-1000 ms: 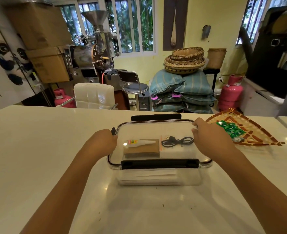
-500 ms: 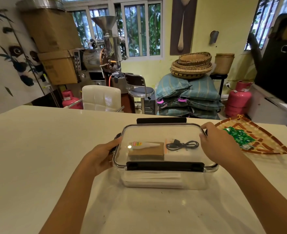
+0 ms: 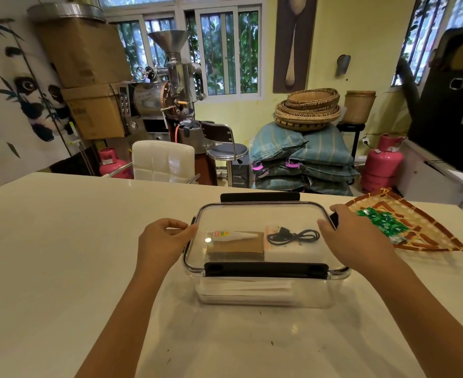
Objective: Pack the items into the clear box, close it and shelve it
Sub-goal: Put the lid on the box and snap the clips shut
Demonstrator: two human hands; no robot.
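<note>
Left hand (image 3: pixel 161 241) has slipped outward, fingers hiding clear box's (image 3: pixel 265 293) side latch.

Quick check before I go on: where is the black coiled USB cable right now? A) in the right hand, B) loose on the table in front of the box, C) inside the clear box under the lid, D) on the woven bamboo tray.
C: the black coiled USB cable shows through the transparent lid of the clear plastic box.

Two bare forearms, sleeveless, no jewellery
</note>
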